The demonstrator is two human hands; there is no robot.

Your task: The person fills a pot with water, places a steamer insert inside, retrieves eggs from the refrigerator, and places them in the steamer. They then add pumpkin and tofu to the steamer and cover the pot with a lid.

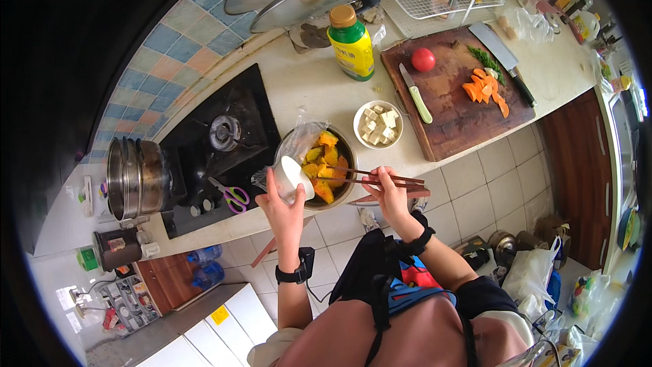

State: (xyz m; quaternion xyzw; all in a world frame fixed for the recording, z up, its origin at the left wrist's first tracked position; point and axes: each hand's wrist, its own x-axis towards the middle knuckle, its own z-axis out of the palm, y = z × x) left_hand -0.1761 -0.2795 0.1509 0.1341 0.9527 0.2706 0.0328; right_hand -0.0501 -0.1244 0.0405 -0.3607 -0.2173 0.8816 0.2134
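My left hand [283, 210] grips a small white bowl [291, 177], tilted over the left side of a metal pot [351, 163]. Chunks of cooked-looking pumpkin [326, 163] with green rind fill the pot. Clear plastic film [301, 140] lies bunched along the pot's left rim and behind the bowl. In my right hand [389, 194] is a pair of dark wooden chopsticks [356, 180], their tips among the pumpkin pieces. The inside of the tilted bowl is mostly hidden from me.
A bowl of tofu cubes [378, 125] stands right of the pot. Beyond it, a wooden cutting board [443, 97] holds a tomato [423, 59], sliced carrot [484, 86], a paring knife [416, 94] and a cleaver [496, 51]. Scissors [233, 196] lie on the gas hob [204, 163]. A yellow-green bottle [351, 46] stands behind.
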